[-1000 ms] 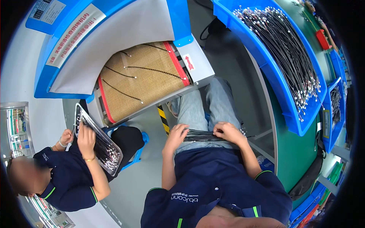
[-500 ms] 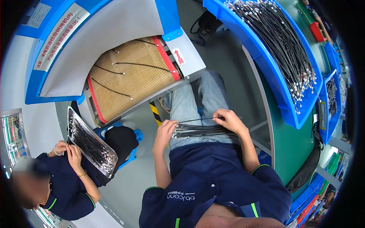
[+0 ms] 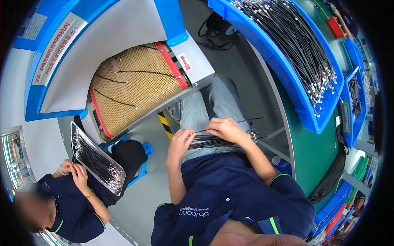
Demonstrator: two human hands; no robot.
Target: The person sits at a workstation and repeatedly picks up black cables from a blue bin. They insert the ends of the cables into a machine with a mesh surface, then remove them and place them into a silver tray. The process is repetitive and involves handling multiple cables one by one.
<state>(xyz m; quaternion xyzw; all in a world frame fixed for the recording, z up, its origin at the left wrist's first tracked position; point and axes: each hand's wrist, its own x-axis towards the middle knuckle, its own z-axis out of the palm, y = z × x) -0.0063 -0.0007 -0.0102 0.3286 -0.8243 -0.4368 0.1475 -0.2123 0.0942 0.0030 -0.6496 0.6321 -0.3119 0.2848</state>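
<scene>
A long blue plastic trough (image 3: 287, 78) curves down the right side, bordering a green-topped workbench (image 3: 316, 151), and it is filled with thin black cables with small metal ends (image 3: 295, 45). At upper left a pale grey machine hood with blue trim (image 3: 102, 45) arches over a tan woven mesh conveyor belt edged in red (image 3: 131, 84), on which several single black wires lie well apart from one another. Below the belt's grey metal end plate, the seated person's legs in light blue jeans (image 3: 213, 106) stretch out over the grey floor. Across the lap lies a bundle of thin black wires with silvery tips (image 3: 217, 141), running roughly left to right, its metal ends fanning out near the right thigh. The person's left hand (image 3: 180, 141) is curled at the left end of the bundle, fingers bent around or against the wires; whether it truly clasps them I cannot tell. The right hand (image 3: 225, 129) rests on top of the bundle with its fingers pinched closed on one single wire, which sticks out from the hand to either side above the rest. At lower left a co-worker in a dark navy shirt (image 3: 78, 217) sits beside a rectangular metal tray of black wires (image 3: 96, 158), both of that person's hands at the tray's near edge.
</scene>
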